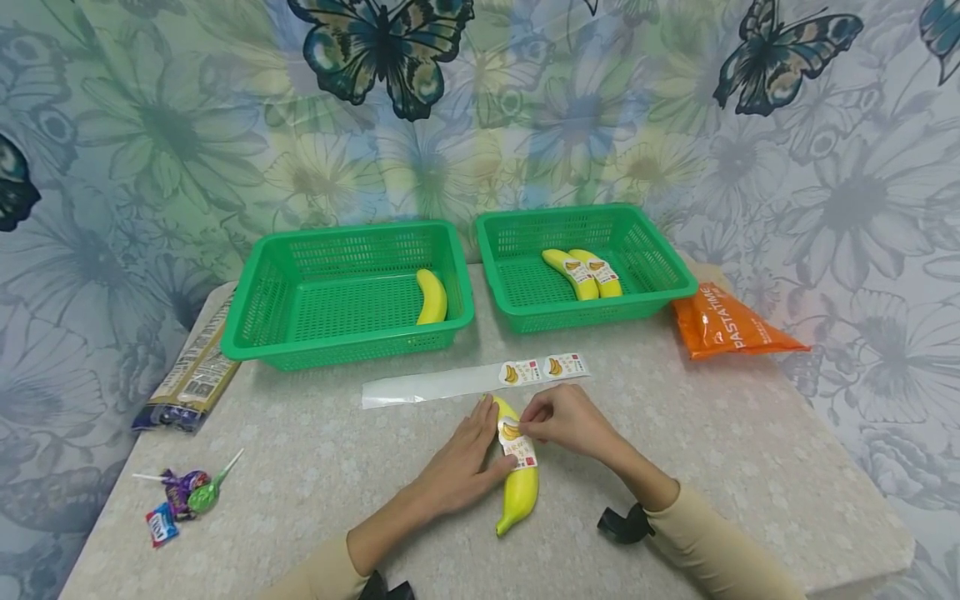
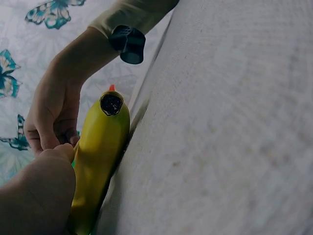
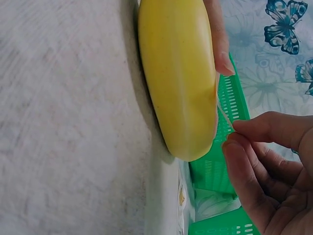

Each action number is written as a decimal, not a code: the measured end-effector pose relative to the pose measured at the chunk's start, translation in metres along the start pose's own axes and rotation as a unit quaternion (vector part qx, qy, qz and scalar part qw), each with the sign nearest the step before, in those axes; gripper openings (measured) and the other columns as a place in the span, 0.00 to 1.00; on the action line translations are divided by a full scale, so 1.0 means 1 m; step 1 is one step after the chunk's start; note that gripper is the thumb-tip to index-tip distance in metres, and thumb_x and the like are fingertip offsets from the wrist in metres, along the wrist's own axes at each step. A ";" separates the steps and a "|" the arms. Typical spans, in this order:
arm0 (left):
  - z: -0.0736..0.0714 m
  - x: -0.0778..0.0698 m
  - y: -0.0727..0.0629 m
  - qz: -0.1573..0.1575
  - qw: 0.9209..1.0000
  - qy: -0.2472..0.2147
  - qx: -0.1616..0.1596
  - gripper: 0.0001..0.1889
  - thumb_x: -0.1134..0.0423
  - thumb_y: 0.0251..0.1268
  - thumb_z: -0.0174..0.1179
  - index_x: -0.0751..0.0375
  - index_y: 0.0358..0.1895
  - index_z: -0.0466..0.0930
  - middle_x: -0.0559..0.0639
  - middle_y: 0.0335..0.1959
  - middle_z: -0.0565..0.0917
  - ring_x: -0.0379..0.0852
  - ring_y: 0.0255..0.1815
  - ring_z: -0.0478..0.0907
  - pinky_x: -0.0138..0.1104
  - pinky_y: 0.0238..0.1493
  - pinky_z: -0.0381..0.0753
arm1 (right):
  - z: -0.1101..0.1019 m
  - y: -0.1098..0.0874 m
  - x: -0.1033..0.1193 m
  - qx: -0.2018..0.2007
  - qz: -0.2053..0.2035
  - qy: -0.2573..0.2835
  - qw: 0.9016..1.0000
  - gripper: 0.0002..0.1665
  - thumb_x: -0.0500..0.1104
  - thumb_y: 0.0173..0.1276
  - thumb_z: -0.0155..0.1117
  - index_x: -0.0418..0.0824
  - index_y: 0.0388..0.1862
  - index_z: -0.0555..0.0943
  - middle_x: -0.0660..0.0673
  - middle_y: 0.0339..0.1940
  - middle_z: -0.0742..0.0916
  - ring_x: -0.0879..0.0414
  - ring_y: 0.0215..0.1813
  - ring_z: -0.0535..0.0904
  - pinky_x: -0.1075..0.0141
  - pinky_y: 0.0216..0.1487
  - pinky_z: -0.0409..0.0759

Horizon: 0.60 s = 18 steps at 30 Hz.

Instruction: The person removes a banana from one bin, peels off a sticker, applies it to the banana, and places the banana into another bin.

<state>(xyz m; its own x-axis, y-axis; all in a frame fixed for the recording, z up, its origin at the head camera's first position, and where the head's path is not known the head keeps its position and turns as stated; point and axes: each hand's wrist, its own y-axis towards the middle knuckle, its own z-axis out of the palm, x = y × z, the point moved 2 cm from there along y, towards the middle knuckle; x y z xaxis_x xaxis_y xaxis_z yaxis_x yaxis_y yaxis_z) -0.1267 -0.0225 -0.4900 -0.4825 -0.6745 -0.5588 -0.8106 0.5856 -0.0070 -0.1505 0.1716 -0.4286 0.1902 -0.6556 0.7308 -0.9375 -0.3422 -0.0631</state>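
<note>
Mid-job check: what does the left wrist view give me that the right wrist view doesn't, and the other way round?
Only the left wrist view shows the dark, round end of the banana and the black fitting at the right sleeve. Only the right wrist view shows the green baskets, the label strip seen nearly edge-on and, clearly, the thin pale label pinched by the right hand. Both show the banana, left hand, right hand, tabletop and butterfly backdrop.

A yellow banana (image 1: 521, 495) lies flat (label (image 1: 519, 449) edge lifted).
</note>
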 end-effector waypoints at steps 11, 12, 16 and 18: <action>-0.002 -0.001 0.000 -0.003 1.000 -0.014 0.003 0.48 0.31 0.70 0.42 0.61 0.79 0.39 0.52 0.82 0.38 0.46 0.82 0.38 0.45 0.80 0.49 | 0.002 0.004 -0.006 0.004 0.038 0.019 0.999 0.05 0.41 0.56 0.74 0.42 0.26 0.86 0.52 0.18 0.85 0.62 0.21 0.78 0.69 0.22 0.76; -0.002 -0.001 0.000 -0.004 1.000 -0.014 0.005 0.48 0.31 0.69 0.42 0.61 0.79 0.39 0.52 0.82 0.38 0.45 0.82 0.38 0.45 0.80 0.49 | 0.003 0.004 -0.007 0.006 0.042 0.024 0.999 0.05 0.42 0.56 0.74 0.42 0.25 0.86 0.51 0.18 0.85 0.62 0.21 0.78 0.69 0.23 0.77; -0.002 -0.001 0.000 -0.004 1.000 -0.013 0.005 0.48 0.31 0.69 0.42 0.61 0.79 0.39 0.52 0.82 0.38 0.45 0.82 0.38 0.45 0.80 0.49 | 0.006 0.007 -0.010 0.010 0.055 0.037 0.998 0.07 0.44 0.56 0.75 0.42 0.25 0.86 0.50 0.18 0.86 0.61 0.22 0.79 0.68 0.23 0.77; -0.002 0.000 0.000 -0.005 1.000 -0.011 0.005 0.48 0.32 0.69 0.43 0.61 0.79 0.39 0.52 0.82 0.38 0.44 0.82 0.37 0.43 0.80 0.48 | 0.007 0.008 -0.011 0.008 0.058 0.037 0.998 0.08 0.45 0.56 0.75 0.43 0.24 0.86 0.49 0.18 0.86 0.60 0.22 0.79 0.68 0.24 0.77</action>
<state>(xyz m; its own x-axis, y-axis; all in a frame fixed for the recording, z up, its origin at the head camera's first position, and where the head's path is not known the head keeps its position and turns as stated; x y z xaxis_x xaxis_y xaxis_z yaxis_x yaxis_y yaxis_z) -0.1274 -0.0227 -0.4884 -0.4671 -0.6699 -0.5771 -0.8118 0.5836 -0.0205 -0.1579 0.1713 -0.4421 0.0584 -0.6398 0.7663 -0.9469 -0.2786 -0.1605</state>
